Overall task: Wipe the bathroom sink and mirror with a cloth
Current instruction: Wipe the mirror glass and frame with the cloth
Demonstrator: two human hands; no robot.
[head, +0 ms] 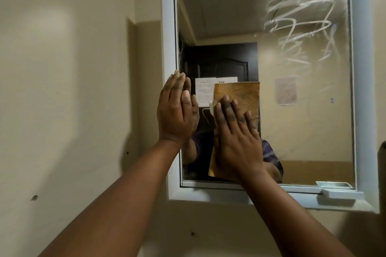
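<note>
Here the right hand (236, 131) lies flat, fingers straight and close together, pressing a rust-orange rectangular cloth (240, 94) against the glass of the white-framed rectangular wall mirror (229, 16). The cloth is spread open under the palm, with its upper part showing above the fingertips and a strip of its lower edge showing left of the wrist; held flat like that, the whole palm can bear on the glass, which likely serves an even sweep better than a bunched grip would. The left hand (177, 108) rests just to the left of the right one, also with fingers straight and together, touching the mirror's left frame edge, probably to brace the body or steady the mirror while the other hand pushes. It holds nothing.

High above and to the right of the right hand, pale zigzag smears (296, 12) cross the upper glass, so that patch seems left to clear. Below and to the right of the right wrist, a small white tray (338, 194) sits on the frame's bottom ledge. The sink is out of view, so its state cannot be told.
</note>
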